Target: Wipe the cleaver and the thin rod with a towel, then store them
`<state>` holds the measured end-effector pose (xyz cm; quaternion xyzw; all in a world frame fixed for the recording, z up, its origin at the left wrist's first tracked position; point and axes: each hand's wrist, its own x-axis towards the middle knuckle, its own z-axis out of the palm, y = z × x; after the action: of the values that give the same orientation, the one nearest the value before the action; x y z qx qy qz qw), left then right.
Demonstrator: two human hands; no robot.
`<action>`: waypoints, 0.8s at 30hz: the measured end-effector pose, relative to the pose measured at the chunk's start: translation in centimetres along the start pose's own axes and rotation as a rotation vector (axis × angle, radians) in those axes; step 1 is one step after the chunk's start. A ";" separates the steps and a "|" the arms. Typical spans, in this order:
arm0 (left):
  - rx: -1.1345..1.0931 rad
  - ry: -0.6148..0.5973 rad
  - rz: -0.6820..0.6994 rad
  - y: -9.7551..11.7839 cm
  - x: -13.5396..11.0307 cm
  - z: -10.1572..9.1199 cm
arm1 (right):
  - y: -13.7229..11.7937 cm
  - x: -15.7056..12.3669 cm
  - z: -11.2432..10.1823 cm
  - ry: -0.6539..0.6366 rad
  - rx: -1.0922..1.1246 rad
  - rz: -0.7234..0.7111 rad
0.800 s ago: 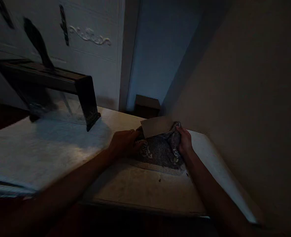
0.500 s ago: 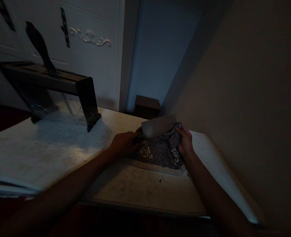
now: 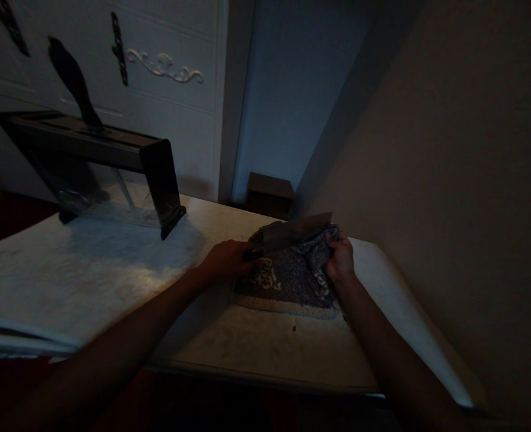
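Observation:
My left hand (image 3: 230, 260) is closed round the dark handle of a cleaver (image 3: 294, 233), whose broad flat blade points to the right. A dark patterned towel (image 3: 287, 276) with a pale border lies on the table under the blade. Its right part is bunched up, and my right hand (image 3: 339, 257) grips that bunch against the far end of the blade. The blade is tilted and looks dark. Folds of the towel cover part of its lower edge.
A black knife stand with clear sides (image 3: 157, 159) is on the left of the white table (image 3: 112, 264), with a black-handled tool (image 3: 74, 81) upright in it. White cabinet doors (image 3: 170, 126) rise behind. A wall (image 3: 449, 180) borders the right side. A brown box (image 3: 270, 186) sits beyond the table.
The cleaver's blade has tilted, turning from bright grey to dark, and its tip has shifted slightly right. My right hand and the bunched towel moved slightly right along it.

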<state>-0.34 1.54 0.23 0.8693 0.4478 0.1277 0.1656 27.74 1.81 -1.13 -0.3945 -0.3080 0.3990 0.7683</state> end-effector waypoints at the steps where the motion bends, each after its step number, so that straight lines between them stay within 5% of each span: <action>1: 0.008 0.006 -0.004 0.0 0.0 0.0 | 0.0 0.0 0.1 0.010 -0.008 -0.003; 12: 0.181 -0.009 -0.152 0.0 -0.1 -0.2 | 0.0 0.3 -0.1 0.100 -0.093 -0.126; 18: 0.174 -0.030 -0.146 0.0 -0.1 -0.5 | 0.3 -0.3 0.1 0.021 -0.372 -0.275; 24: 0.144 0.001 -0.163 -0.4 -0.1 -0.1 | 1.0 0.0 -0.6 -0.009 -0.482 -0.190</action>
<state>-0.71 1.70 0.19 0.8397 0.5251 0.0815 0.1122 27.87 1.97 -2.34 -0.5338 -0.4334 0.2416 0.6847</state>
